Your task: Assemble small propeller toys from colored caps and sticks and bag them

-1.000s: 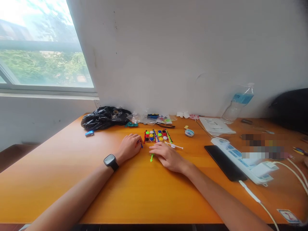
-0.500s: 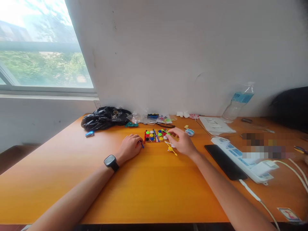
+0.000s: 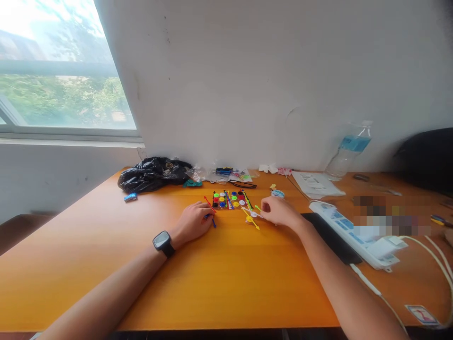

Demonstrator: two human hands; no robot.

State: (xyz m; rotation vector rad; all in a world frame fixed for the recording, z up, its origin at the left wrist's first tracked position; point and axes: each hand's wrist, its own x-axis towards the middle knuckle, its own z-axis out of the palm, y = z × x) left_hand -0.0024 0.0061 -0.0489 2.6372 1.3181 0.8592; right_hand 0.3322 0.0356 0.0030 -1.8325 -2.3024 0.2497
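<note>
My left hand (image 3: 194, 221), with a watch (image 3: 162, 240) on its wrist, rests on the table with its fingers closed on a red plastic arrow (image 3: 208, 203). A blue arrow (image 3: 214, 224) pokes out beneath those fingers; its other end is hidden. My right hand (image 3: 281, 210) pinches a green arrow (image 3: 258, 208), mostly covered by the fingers. Left of it lie a yellow arrow (image 3: 255, 225) with a yellow disc and a white arrow with a white disc (image 3: 253, 214). Between my hands are rows of coloured discs (image 3: 222, 205) and more arrows (image 3: 229, 199).
Behind are a black plastic bag (image 3: 152, 174), clear packets (image 3: 244, 175) and a dark cord (image 3: 242, 184). A blue packet (image 3: 130, 197) lies left. To the right are a tape roll (image 3: 278, 193), phone (image 3: 331, 241), power strip (image 3: 343, 226), paper (image 3: 316, 184) and bottle (image 3: 348, 151).
My right hand has moved right and nearer with the green arrow, away from the rows. The red arrow has shifted from the left end of the rows to my left fingers, now tilted.
</note>
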